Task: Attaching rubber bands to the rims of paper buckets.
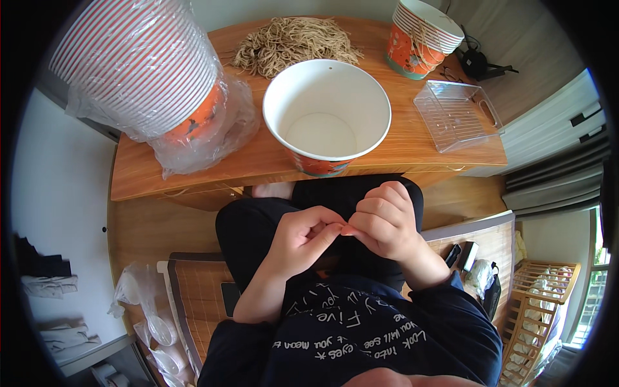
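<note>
Over my lap, my left hand [300, 240] and my right hand [387, 222] meet with their fingertips touching. Both are closed in a pinch. Whatever lies between the fingers, if anything, is too small or hidden to make out. Just beyond them, at the table's front edge, stands a large paper bucket [325, 119], upright and with nothing inside. Its inside is white, its outside orange-patterned, and a small hole shows near the far rim. Behind the bucket lies a heap of tan twine cords [296, 46].
A tall plastic-wrapped stack of buckets [138, 71] leans at the table's left. Nested buckets with cord handles [422, 42] stand at the back right. A clear plastic tray [454, 116] rests on the wooden table [412, 158]. A slatted wooden rack [538, 316] is at lower right.
</note>
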Action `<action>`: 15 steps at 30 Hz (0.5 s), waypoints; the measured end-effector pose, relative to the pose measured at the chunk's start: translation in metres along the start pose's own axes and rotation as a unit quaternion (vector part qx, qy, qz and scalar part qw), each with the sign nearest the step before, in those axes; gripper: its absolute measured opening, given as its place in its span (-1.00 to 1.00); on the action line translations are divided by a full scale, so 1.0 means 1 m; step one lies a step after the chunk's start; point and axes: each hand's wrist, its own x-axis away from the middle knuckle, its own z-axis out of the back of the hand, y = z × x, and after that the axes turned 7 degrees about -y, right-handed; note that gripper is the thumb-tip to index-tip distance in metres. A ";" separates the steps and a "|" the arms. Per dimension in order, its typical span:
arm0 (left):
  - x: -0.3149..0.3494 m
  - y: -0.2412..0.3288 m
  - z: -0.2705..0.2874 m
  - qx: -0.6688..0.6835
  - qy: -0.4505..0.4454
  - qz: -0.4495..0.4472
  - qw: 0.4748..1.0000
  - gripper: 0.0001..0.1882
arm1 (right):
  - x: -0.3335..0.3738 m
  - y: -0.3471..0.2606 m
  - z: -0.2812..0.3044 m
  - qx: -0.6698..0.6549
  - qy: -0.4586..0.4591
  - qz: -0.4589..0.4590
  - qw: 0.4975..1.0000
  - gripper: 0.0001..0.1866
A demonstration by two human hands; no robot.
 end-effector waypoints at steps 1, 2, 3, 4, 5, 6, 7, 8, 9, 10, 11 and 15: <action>0.000 0.002 -0.003 -0.038 0.018 -0.021 0.999 -0.92 | -0.002 0.001 0.002 0.000 -0.011 0.003 1.000 -0.73; 0.000 0.003 -0.003 -0.039 0.022 -0.021 0.999 -0.92 | -0.003 0.003 0.004 0.000 -0.023 0.007 1.000 -0.74; 0.000 0.004 -0.003 -0.093 0.019 -0.021 0.995 -0.93 | -0.004 0.004 0.004 -0.003 -0.024 0.010 1.000 -0.74; -0.002 0.005 -0.003 -0.147 0.014 -0.020 0.989 -0.94 | -0.006 0.005 0.005 -0.013 -0.029 0.006 0.999 -0.74; -0.003 0.006 -0.004 -0.146 0.016 -0.021 0.989 -0.94 | -0.007 0.007 0.006 -0.023 -0.035 0.003 0.999 -0.75; -0.006 0.006 -0.005 -0.148 0.023 -0.035 0.988 -0.95 | -0.009 0.008 0.007 -0.023 -0.037 0.004 0.999 -0.75; -0.007 0.007 -0.006 -0.151 0.032 -0.049 0.987 -0.96 | -0.011 0.008 0.008 -0.025 -0.043 0.001 0.999 -0.75; -0.009 0.009 -0.006 -0.151 0.035 -0.049 0.987 -0.96 | -0.013 0.009 0.010 -0.026 -0.049 -0.003 0.998 -0.75; -0.011 0.011 -0.006 -0.159 0.042 -0.069 0.984 -0.96 | -0.015 0.010 0.012 -0.027 -0.051 0.000 0.998 -0.75; -0.011 0.011 -0.005 -0.170 0.052 -0.086 0.980 -0.96 | -0.018 0.010 0.014 -0.029 -0.066 -0.015 0.997 -0.75; -0.013 0.010 -0.004 -0.170 0.058 -0.085 0.980 -0.96 | -0.021 0.011 0.017 -0.030 -0.082 -0.029 0.996 -0.74; -0.001 0.009 0.009 -0.163 0.128 -0.106 0.973 -0.97 | -0.014 -0.009 0.065 -0.143 0.039 0.024 0.989 -0.59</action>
